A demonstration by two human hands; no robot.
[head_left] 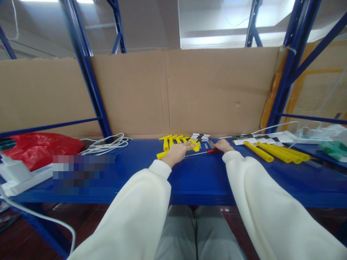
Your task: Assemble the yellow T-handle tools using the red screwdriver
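Observation:
My left hand (177, 153) is closed over a yellow T-shaped piece (162, 155). One end of its tube sticks out on the left, and yellow plastic shows by the fingertips. To the right, my right hand (224, 145) is closed beside a small grey flat piece (210, 144); its grip is mostly hidden. A screwdriver (213, 151) with a red handle lies between my hands, its shaft pointing left. Small silvery bits (206, 146) lie just behind it. More yellow T-shaped pieces (171, 140) lie in a row behind my left hand.
Black-and-white strips (200, 137) are stacked against the cardboard panel (189, 94). At right lie yellow tubes (279, 153) and a checkered sheet (257, 139). Coiled white cable (108, 144), a red bag (46, 148) and a power strip (29, 180) occupy the blue table's left side.

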